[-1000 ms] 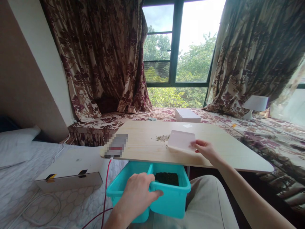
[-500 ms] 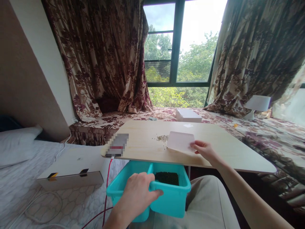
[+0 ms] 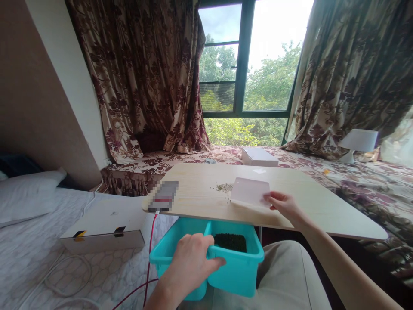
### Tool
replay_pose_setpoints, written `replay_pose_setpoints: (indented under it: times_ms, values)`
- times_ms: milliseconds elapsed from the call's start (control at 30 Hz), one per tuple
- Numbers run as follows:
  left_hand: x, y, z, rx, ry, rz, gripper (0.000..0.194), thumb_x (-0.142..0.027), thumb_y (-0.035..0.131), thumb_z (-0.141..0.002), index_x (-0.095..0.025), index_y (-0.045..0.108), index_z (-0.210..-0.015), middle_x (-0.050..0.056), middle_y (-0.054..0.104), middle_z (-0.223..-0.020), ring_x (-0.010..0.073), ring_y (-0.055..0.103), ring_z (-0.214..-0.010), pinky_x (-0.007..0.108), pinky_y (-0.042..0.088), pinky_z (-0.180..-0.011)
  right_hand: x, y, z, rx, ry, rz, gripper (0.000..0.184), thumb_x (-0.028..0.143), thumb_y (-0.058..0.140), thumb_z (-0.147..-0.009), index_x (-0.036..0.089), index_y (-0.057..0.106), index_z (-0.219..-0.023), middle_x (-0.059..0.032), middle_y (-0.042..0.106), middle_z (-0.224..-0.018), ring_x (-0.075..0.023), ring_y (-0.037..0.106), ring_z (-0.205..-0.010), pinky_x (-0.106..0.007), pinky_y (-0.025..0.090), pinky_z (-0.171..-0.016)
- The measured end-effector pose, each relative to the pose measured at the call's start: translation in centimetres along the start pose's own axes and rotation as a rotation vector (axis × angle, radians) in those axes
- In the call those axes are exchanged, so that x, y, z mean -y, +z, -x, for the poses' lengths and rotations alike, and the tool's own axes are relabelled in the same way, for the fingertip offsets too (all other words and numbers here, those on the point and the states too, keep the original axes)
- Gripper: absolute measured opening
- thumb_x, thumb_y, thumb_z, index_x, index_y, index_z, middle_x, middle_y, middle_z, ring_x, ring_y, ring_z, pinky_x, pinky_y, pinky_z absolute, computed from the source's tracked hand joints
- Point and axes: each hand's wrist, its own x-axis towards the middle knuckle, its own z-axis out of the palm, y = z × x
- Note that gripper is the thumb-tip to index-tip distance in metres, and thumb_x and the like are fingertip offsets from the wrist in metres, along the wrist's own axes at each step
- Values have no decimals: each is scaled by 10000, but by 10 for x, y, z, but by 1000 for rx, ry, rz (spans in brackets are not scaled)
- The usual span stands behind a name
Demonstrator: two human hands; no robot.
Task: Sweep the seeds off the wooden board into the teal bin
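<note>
My left hand (image 3: 193, 260) is closed over the near rim of a turquoise two-compartment bin (image 3: 237, 269), by its divider. Dark green granules (image 3: 230, 242) lie in the bin's right compartment; what shows of the left one is bare. My right hand (image 3: 284, 204) pinches the right edge of a thin, translucent white plastic sheet (image 3: 250, 191) with rounded corners. The sheet is held tilted over the tabletop. Just left of it, a small scatter of greenish-brown grains (image 3: 225, 187) lies on the wood.
The pale wooden table (image 3: 193, 176) extends over the bin's far side. A pixelated phone-like device (image 3: 164, 194) with a red cable (image 3: 151, 241) sits at its left end. A white box (image 3: 103, 221) rests on the bed; another white box (image 3: 260, 156) and a lamp (image 3: 359, 141) stand behind.
The whole view has shifted slightly, so things appear a little further right. Both hands keep their grips, and the sheet stays beside the grains.
</note>
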Motion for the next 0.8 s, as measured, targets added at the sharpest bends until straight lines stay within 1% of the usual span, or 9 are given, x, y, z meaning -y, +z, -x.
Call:
replay_pose_setpoints:
  times_ms: [267,400,533,800]
  values:
    - [1,1,-1,-17,-4,-18,259,-433,614,-734,-224,496,-636,-18,593,-698,190,556,-711,279,275,-611,-2,-2,-3,-37,9,4,298,403,703,-542,162,747,-711,-76,720,-713,-170,602,-620,-255,476,-504]
    - [1,1,-1,-4,-10,-37,250,-445,612,-742,-228,521,-657,-17,603,-718,196,566,-734,282,294,-626,0,-4,1,-41,9,7,315,413,699,-550,162,747,-735,-74,719,-723,-164,593,-616,-252,478,-502]
    - [1,1,-1,9,-10,-35,249,-462,609,-746,-230,541,-685,-8,614,-758,206,574,-772,284,308,-647,0,-7,7,-35,21,7,338,439,712,-525,164,746,-719,-70,713,-704,-162,583,-595,-249,473,-479]
    - [1,2,-1,3,-4,-23,258,-444,612,-734,-224,507,-650,-8,599,-720,202,561,-734,286,293,-625,-13,-8,10,-56,52,2,328,432,711,-540,168,754,-730,-61,711,-718,-134,550,-548,-232,461,-455]
